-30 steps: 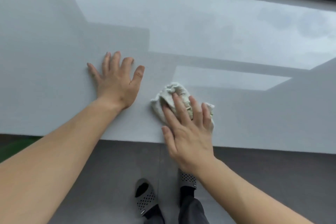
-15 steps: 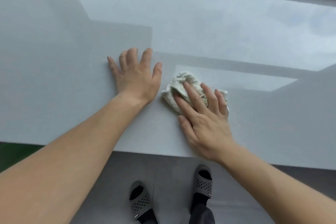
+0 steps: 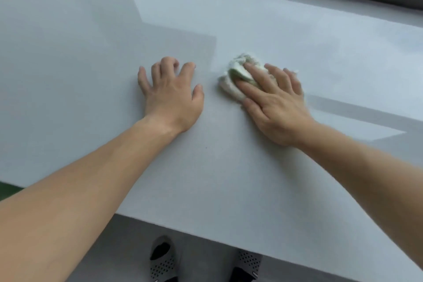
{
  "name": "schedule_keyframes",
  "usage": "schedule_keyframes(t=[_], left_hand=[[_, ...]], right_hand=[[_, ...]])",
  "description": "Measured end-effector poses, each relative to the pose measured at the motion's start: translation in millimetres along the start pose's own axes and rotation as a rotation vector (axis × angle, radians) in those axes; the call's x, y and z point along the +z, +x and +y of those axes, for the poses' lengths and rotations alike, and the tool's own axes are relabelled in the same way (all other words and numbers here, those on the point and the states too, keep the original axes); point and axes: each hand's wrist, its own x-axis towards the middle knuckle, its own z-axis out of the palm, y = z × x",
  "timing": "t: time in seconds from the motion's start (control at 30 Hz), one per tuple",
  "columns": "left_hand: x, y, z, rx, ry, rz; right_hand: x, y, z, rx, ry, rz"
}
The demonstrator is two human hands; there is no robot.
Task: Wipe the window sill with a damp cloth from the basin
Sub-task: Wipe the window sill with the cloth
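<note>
Cloth (image 3: 231, 86) sits bunched under straight-fingered right hand (image 3: 275, 107) pressing it; left hand (image 3: 172, 101) rests spread beside.

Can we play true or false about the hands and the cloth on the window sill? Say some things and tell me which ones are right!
1. The right hand presses a cloth down on the window sill. True.
2. The left hand rests on the sill and holds nothing. True.
3. The two hands touch each other. False: there is bare sill between them.
4. The cloth is bright red. False: it is whitish with a bit of green.
5. The person is barefoot. False: grey slippers show below the sill's edge.
</note>
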Motion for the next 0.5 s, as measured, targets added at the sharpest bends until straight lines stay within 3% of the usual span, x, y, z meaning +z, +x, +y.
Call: schedule_keyframes(t=[0.1,0.17,0.3,0.37,0.5], left_hand=[[5.5,17.6,9.3,0.008,-0.086,0.015],[10.4,26.4,18.4,0.01,-0.105,-0.004],[17.9,30.7,29.9,-0.004,-0.094,-0.025],[18.8,32.9,33.2,-0.013,-0.084,-0.005],[23.8,45.5,48.5,-0.028,-0.051,-0.043]], right_hand=[[-10.0,61.1,37.5,0.272,0.056,0.045],[-8.6,73.5,32.1,0.301,0.058,0.057],[-3.1,41.9,26.8,-0.12,-0.005,-0.013],[-10.8,56.5,52.2,-0.207,-0.016,-0.033],[-19.6,123.2,91.3,0.11,0.042,0.025]])
